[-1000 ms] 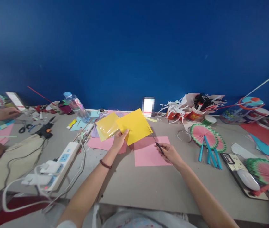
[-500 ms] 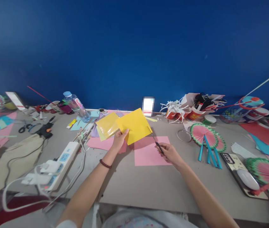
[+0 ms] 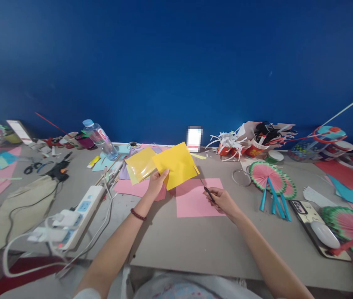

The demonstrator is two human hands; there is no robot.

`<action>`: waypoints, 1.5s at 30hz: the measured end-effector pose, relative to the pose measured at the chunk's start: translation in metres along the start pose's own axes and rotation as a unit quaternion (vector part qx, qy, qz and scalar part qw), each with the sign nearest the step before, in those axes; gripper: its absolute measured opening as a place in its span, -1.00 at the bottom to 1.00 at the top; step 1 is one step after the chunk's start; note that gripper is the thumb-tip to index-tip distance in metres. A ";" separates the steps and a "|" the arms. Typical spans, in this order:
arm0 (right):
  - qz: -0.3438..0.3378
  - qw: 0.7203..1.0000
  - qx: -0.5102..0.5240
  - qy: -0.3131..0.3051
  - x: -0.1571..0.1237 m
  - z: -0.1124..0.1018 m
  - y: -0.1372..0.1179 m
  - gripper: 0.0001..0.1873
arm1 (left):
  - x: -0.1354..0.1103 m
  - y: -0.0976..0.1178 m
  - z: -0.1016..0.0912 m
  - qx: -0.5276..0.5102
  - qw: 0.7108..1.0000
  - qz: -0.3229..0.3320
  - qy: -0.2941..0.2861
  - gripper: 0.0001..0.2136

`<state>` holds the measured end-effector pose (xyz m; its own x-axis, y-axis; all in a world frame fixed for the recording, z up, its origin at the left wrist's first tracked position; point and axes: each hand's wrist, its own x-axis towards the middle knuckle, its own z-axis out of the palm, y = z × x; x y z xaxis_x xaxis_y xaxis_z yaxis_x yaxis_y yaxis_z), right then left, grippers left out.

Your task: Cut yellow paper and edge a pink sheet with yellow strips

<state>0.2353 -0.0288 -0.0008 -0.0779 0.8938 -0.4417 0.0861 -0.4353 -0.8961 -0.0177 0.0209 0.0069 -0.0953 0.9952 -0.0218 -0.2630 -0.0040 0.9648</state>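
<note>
My left hand [image 3: 156,185] is closed on the lower left edge of a yellow paper sheet [image 3: 176,164], held up tilted above the table. My right hand [image 3: 222,200] is closed round a pair of small black scissors [image 3: 206,189], whose blades point up at the sheet's lower right edge. A narrow cut strip hangs at that right edge. Below the hands lies a pink paper sheet [image 3: 196,198] on the grey table [image 3: 201,241]. A glossy yellow sheet [image 3: 140,165] lies just behind my left hand.
A white power strip [image 3: 78,214] with cables lies at the left, with a water bottle [image 3: 100,139] behind it. Pink-green paper fans [image 3: 269,179] with blue handles, a phone [image 3: 307,214] and a white mouse [image 3: 325,235] are at the right. Cups of paper shreds [image 3: 237,145] stand at the back.
Another person's hands at the far left have left the view. My scissors have drawn slightly back from the yellow sheet's edge; my left hand holds still.
</note>
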 end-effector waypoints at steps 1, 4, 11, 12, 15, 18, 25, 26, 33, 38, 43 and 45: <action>-0.002 1.000 0.004 -0.002 0.001 0.000 0.001 -0.60 | 0.000 0.000 0.000 -0.001 1.000 -0.002 -0.002 -0.59; -0.009 1.000 0.019 -0.010 0.001 0.000 0.002 -0.61 | 0.000 0.000 0.000 -0.006 1.000 -0.004 -0.006 -0.60; -0.020 0.999 0.037 -0.028 0.002 -0.002 0.004 -0.61 | -0.001 0.001 0.003 -0.038 0.999 -0.022 -0.003 -0.61; -0.022 0.998 0.041 -0.032 0.003 -0.002 0.004 -0.60 | -0.001 0.001 0.003 -0.042 0.999 -0.026 -0.003 -0.61; -0.028 0.998 0.049 -0.039 0.004 -0.003 0.006 -0.59 | -0.001 0.000 0.002 -0.048 0.998 -0.027 -0.008 -0.60; -0.028 0.997 0.053 -0.047 0.004 -0.003 0.006 -0.56 | 0.000 -0.003 0.001 -0.044 0.999 -0.021 -0.019 -0.60; -0.021 0.997 0.049 -0.053 0.001 -0.001 0.005 -0.57 | -0.004 -0.003 0.007 -0.017 1.000 -0.012 -0.008 -0.62; -0.017 0.997 0.045 -0.054 0.002 -0.001 0.006 -0.57 | -0.005 -0.003 0.008 -0.006 1.000 -0.009 -0.003 -0.62; -0.024 0.997 0.014 -0.069 0.009 -0.003 0.016 -0.56 | -0.007 -0.015 0.012 -0.019 1.000 -0.002 0.008 -0.48; -0.022 0.997 -0.003 -0.073 0.012 -0.005 0.021 -0.55 | -0.007 -0.020 0.012 -0.032 0.998 -0.058 0.007 -0.44; -0.022 0.997 -0.015 -0.077 0.012 -0.005 0.021 -0.56 | -0.006 -0.017 0.012 -0.096 0.987 -0.129 0.025 -0.53; -0.023 0.997 -0.015 -0.076 0.011 -0.004 0.021 -0.57 | -0.005 -0.018 0.012 -0.118 0.985 -0.122 0.030 -0.54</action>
<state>0.2405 -0.0273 -0.0242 -0.2323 0.8850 -0.4036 0.1093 -0.3886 -0.9149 -0.0006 0.0167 -0.0066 -0.0568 0.9618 -0.2677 -0.5006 0.2045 0.8412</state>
